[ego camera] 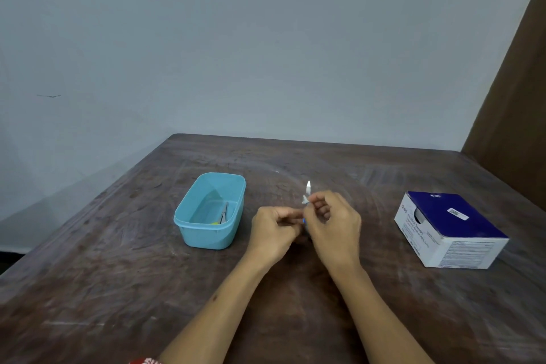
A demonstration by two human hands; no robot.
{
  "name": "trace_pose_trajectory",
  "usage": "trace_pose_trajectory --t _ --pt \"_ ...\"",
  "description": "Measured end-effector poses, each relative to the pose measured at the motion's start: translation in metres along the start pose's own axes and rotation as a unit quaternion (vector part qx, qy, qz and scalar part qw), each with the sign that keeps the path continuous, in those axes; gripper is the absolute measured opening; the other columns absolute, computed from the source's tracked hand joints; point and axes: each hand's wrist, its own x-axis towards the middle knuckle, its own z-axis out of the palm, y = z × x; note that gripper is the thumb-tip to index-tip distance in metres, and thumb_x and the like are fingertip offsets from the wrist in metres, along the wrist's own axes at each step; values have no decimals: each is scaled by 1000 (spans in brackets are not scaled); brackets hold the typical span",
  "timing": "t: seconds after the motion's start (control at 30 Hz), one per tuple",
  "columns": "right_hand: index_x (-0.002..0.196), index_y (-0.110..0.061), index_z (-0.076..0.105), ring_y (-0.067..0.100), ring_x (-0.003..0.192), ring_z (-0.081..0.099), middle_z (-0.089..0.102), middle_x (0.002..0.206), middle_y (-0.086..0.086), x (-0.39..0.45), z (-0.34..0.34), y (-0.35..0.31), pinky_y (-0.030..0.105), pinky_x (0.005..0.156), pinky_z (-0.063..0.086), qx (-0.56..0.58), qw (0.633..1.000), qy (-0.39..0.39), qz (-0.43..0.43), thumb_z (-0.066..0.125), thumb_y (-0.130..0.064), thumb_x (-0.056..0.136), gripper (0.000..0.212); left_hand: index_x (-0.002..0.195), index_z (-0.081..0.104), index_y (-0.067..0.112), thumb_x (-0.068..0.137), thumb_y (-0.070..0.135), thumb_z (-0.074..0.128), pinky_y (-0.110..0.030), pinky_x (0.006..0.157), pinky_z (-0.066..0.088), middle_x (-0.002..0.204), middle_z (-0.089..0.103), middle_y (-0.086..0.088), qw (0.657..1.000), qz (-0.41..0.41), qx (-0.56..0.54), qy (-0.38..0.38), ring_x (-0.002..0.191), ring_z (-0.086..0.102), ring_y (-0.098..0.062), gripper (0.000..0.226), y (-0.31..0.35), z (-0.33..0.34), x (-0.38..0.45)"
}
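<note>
Indoors, scratched table (118,289), grey wall (266,38), left hand (273,230), right hand (332,227), each grip pinching white packet (308,188).

Looks like a plain room in somebody's home, set up as a makeshift work spot: scuffed old wooden table (118,289) shoved against a bare pale wall (266,38), brown wooden panel (520,97) on the right, just a box of alcohol swabs (452,227) and a teal plastic tub (206,241) for supplies.
</note>
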Motion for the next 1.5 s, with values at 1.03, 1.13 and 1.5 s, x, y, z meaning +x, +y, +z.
trace_pose_trajectory --t 1.03,1.13,1.5 --pt "86 -16 71 5 66 57 61 77 -8 -3 0 2 12 60 46 -8 997 -52 -53 70 -3 77 15 95 70 -3 89 24 59 -35 84 55 92 72 -20 974 -63 -214 41 91 70 -26 30 11 4 2" --pt "79 -16 70 6 64 56 60 72 -8 -5 3 3 12 57 45 -17 996 -69 -44 73 -4 72 14 91 71 -2 89 29 60 -35 84 55 88 72 -19 973 -66 -212 63 87 71 -25 33 12 2 4" --pt "85 -14 71 0 60 52 62 75 -5 -6 2 0 8 59 43 -36 994 -67 -81 72 -1 74 17 82 71 4 88 32 59 -28 75 57 75 72 -9 966 -59 -237 83 74 70 -14 31 17 2 2"
